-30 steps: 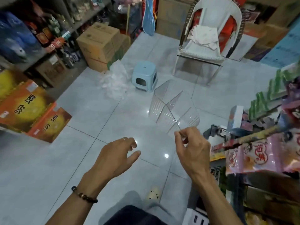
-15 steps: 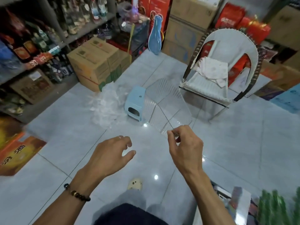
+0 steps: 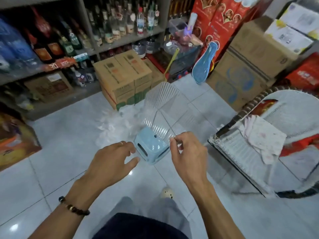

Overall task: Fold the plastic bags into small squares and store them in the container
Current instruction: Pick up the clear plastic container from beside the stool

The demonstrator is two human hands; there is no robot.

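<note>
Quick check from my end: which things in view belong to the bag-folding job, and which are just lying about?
Belongs to the job:
- clear plastic container, pinched by its rim in the right hand
- heap of plastic bags on the floor
- left hand, open, holding nothing

Just lying about:
- blue stool
- white chair with a cloth
- cardboard boxes
- shelf bottles

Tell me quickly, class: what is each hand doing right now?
Left hand: open, fingers spread, holding nothing.
Right hand: pinching the rim of the clear container, carrying it.
</note>
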